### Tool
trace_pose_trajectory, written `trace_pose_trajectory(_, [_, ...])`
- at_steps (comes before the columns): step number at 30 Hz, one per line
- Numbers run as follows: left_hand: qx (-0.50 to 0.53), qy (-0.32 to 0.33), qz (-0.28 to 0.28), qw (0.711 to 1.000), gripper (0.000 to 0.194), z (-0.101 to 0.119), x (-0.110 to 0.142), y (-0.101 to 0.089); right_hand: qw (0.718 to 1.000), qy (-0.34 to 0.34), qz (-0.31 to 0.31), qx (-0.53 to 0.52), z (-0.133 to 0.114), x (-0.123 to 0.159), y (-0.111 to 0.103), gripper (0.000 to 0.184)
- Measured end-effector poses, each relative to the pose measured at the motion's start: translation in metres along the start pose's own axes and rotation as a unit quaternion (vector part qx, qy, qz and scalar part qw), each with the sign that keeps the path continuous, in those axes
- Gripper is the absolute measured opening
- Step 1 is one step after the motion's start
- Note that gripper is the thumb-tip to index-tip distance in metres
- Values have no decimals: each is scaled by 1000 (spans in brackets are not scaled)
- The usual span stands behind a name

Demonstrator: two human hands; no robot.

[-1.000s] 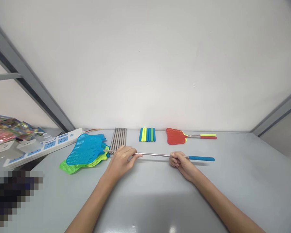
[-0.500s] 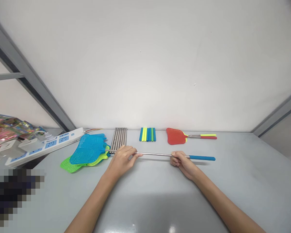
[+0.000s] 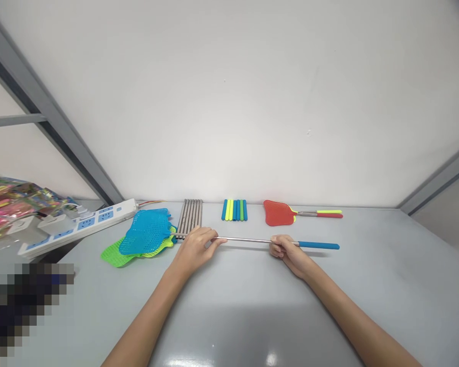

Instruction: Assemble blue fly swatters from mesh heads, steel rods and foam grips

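My left hand [image 3: 195,248] pinches, and my right hand [image 3: 288,250] encloses, the rod [image 3: 248,239] spanning between them. A leftward shove could scatter the heads [image 3: 147,232] left of my left hand; slack grip could drop it.

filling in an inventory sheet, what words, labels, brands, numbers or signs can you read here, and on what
No text can be read.
Shiny packets: any print is too blurred.
Power strip: any marks are too small.
Held rod and blue handle: no lettering visible.
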State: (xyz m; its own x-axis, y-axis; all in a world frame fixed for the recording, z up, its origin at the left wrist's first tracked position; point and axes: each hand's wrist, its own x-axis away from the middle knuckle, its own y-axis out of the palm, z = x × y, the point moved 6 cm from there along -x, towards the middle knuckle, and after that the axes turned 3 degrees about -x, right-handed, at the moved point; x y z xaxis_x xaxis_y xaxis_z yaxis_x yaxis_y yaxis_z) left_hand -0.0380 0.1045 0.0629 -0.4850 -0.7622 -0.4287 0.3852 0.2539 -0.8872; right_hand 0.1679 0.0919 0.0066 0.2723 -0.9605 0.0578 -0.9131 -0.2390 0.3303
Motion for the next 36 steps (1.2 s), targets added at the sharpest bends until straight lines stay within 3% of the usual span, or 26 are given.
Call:
trace_pose_trajectory(18, [8, -14, 6, 1000, 27, 14, -1, 3, 998, 2, -13, -56, 3, -2, -4, 36])
trace_pose_trajectory(26, [24, -18, -27, 999, 26, 14, -1, 7, 999, 8, -11, -45, 5, -1, -4, 36])
trace_pose_trajectory(36, [22, -14, -26, 999, 28, 23, -1, 5, 999, 19, -10, -25, 3, 2, -2, 35])
